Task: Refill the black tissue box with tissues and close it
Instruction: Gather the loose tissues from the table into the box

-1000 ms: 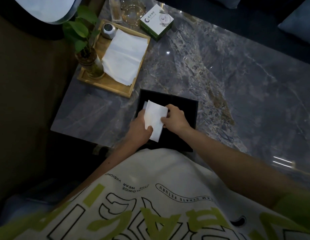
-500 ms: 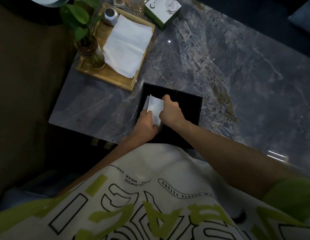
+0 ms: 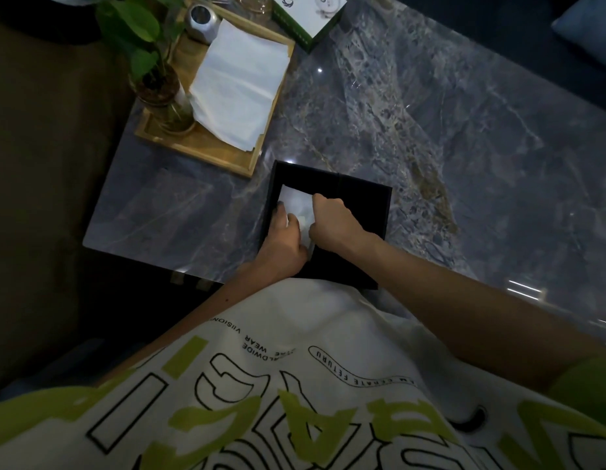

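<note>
The black tissue box [image 3: 359, 201] lies open at the near edge of the marble table, with its flap spread to the right. A white tissue [image 3: 296, 205] sits inside its left half. My left hand [image 3: 284, 240] presses on the tissue's near left corner. My right hand [image 3: 335, 222] is closed on the tissue's right edge, knuckles up. Both hands touch the tissue and cover its lower part. A stack of white tissues [image 3: 237, 83] lies on the wooden tray [image 3: 200, 147] at the back left.
On the tray stand a glass vase with a green plant [image 3: 159, 86] and a small silver object [image 3: 201, 18]. A green and white carton [image 3: 308, 15] sits at the back. The grey marble table [image 3: 464, 130] stretches to the right. A dark sofa lies to the left.
The tissue was held flat above the box a second ago. Both hands have pushed it down into the box's left half, and it now shows smaller and folded.
</note>
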Available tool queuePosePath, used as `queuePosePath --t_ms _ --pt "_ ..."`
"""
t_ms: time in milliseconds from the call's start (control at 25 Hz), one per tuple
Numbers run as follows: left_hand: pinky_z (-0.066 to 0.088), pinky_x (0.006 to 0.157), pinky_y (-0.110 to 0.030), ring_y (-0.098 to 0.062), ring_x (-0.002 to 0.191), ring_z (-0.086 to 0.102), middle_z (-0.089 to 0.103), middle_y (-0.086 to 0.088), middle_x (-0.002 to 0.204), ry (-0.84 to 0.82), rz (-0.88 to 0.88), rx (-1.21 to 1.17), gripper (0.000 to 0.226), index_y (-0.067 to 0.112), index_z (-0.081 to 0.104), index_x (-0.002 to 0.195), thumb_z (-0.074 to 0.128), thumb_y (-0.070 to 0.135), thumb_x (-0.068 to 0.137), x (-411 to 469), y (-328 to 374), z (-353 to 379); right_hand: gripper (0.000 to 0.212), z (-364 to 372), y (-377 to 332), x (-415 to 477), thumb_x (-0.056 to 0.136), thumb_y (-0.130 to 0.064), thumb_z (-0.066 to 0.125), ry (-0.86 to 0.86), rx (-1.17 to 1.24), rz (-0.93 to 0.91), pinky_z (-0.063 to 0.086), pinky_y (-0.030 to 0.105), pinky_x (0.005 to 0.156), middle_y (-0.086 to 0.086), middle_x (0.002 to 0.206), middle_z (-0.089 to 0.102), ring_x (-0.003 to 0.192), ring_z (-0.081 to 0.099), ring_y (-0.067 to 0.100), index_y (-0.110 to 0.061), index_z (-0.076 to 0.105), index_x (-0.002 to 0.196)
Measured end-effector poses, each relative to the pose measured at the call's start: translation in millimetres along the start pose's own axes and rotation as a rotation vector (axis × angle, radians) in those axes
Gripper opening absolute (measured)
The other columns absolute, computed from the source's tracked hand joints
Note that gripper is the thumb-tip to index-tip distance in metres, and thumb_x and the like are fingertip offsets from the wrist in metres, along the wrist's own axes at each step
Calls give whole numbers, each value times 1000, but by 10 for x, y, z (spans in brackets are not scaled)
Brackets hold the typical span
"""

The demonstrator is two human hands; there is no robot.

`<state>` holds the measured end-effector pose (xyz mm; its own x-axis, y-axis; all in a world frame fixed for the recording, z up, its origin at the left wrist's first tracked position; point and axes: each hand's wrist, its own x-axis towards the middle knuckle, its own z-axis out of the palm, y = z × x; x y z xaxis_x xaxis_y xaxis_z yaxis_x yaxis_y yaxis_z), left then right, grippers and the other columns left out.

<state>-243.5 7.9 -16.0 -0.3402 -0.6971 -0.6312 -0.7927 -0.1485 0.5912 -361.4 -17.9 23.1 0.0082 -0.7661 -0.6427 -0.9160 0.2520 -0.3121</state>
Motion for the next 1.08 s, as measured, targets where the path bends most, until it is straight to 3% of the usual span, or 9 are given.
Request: queuePosePath --t_ms 160,360,640,840,960,1080 --pt "4 121 -36 -31 150 -8 -9 -22 160 -72 -16 44 65 -7 16 147 48 10 93 17 -29 109 15 15 34 5 82 4 55 -45 -172 -221 37 34 66 18 108 54 91 57 33 -8 46 87" --pt "7 122 -37 -25 150 -12 -4 -15 162 -186 -78 112 68 0 13 150 48 19 95 84 -47 77 27 165 57 146 90 -8 55 -139 -334 -226 47 41 86 22 121 54 109 57 38 3 54 114" --pt "16 120 -34 -23 151 6 -15 -10 162 -200 -109 80 69 4 13 152 49 10 93 67 -20 -16 23 236 59 286 90 -8 56 -176 -323 -178 40 32 73 24 119 56 105 58 35 3 55 110" --pt "17 120 -35 -26 150 10 -10 -12 162 -168 -82 68 62 1 19 150 47 11 95 23 -7 -53 21 209 82 317 89 -6 54 -167 -202 -112 48 35 77 22 117 56 105 58 34 2 55 108" --pt "16 119 -34 -28 150 11 0 -16 162 -99 -48 27 58 -1 22 149 44 10 96 -13 4 -82 33 149 150 315 88 -4 51 -110 7 -80 48 32 80 19 118 59 111 60 33 4 56 120" --pt "32 111 -30 -28 136 41 38 -16 150 109 50 -155 50 1 40 142 47 5 93 -58 9 -196 48 34 219 269 91 -6 49 -20 213 -74 43 26 98 14 141 53 127 53 26 -4 47 139"
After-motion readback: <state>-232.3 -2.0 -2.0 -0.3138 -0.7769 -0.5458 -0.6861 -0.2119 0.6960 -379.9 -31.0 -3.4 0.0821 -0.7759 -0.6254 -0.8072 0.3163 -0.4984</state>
